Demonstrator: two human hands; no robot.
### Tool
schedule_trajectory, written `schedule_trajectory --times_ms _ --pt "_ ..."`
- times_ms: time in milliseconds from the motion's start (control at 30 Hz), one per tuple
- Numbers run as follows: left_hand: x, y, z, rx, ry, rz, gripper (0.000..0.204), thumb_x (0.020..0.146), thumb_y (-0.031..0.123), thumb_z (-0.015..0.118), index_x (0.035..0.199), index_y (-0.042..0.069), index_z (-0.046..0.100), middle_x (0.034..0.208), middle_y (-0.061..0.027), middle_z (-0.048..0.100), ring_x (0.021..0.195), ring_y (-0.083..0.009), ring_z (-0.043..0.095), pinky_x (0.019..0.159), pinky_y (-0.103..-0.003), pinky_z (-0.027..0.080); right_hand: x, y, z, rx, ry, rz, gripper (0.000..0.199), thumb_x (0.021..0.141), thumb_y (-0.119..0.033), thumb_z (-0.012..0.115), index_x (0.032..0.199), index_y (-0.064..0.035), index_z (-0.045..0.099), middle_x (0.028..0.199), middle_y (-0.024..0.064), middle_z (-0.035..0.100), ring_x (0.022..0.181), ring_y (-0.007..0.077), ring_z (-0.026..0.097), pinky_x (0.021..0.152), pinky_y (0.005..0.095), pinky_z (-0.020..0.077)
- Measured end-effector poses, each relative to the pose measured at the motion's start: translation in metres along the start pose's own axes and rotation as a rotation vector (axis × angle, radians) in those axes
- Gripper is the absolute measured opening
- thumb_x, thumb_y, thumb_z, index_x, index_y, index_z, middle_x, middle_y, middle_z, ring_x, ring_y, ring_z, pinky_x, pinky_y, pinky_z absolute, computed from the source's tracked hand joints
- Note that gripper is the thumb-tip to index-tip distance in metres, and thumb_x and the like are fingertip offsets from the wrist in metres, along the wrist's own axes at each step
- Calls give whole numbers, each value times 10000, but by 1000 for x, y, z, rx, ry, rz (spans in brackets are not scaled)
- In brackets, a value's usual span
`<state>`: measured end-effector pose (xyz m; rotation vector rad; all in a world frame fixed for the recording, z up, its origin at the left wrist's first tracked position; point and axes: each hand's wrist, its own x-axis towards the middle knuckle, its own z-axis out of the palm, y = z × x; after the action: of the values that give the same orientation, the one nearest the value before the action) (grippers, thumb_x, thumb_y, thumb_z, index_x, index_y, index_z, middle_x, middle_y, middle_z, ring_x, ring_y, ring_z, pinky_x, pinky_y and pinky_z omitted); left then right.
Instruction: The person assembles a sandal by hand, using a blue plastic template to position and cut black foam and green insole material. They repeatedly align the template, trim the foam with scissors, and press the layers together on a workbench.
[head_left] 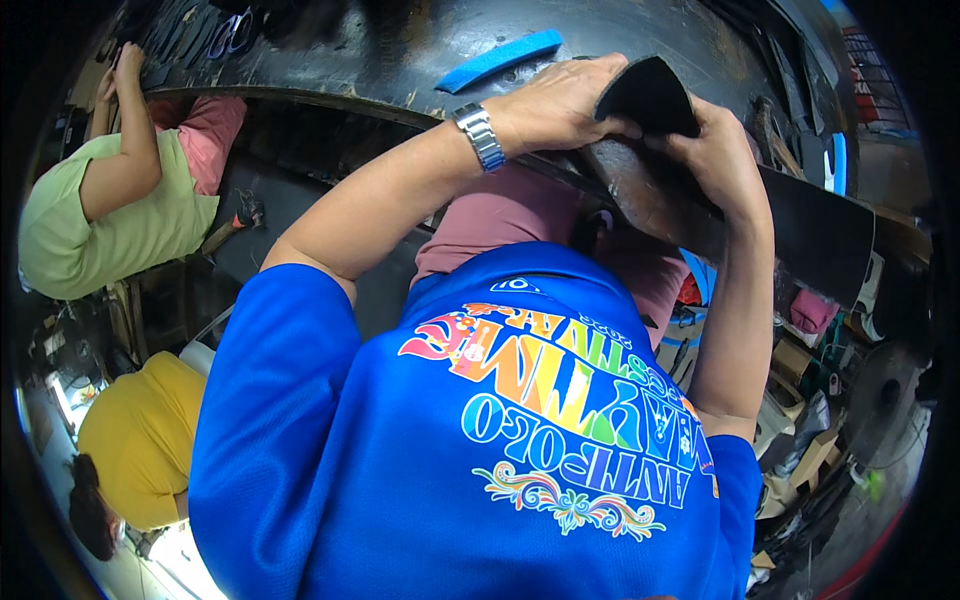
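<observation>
A bent piece of black sheet material, with one end curled up into a point, is held at the table's edge between my two hands. My left hand, below a metal wristwatch, grips its left side with closed fingers. My right hand pinches its right side, the thumb against the lower edge. Some fingers of both hands are hidden behind it. Below the hands is a worn brown board. A broad black sheet reaches out to the right behind my right forearm; whether it joins the held piece I cannot tell.
A blue curved strip lies on the dark worktable beyond my left hand. Scissors and black strips are at the far left. Two other people are on the left, one in light green, one in yellow. Clutter fills the lower right.
</observation>
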<state>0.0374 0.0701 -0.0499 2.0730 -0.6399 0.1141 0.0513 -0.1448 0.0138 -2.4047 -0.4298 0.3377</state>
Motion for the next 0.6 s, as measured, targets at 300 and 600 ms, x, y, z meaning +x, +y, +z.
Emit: schedule_trajectory --times_ms 300,600 --pt "10 -1 -1 78 -24 1 434 861 315 776 1128 4 630 1038 -231 688 1021 -430 648 875 -473 516 9 5 4 -178 7 51 355 807 -141 760 1156 -81 736 887 203 746 823 294 739 806 405 552" --pt "-2 7 3 128 214 -76 290 777 223 818 924 -10 729 797 -197 723 727 -356 714 694 -395 565 12 3 3 -171 -24 47 376 831 -185 764 1203 -141 734 888 225 739 920 366 733 848 465 543"
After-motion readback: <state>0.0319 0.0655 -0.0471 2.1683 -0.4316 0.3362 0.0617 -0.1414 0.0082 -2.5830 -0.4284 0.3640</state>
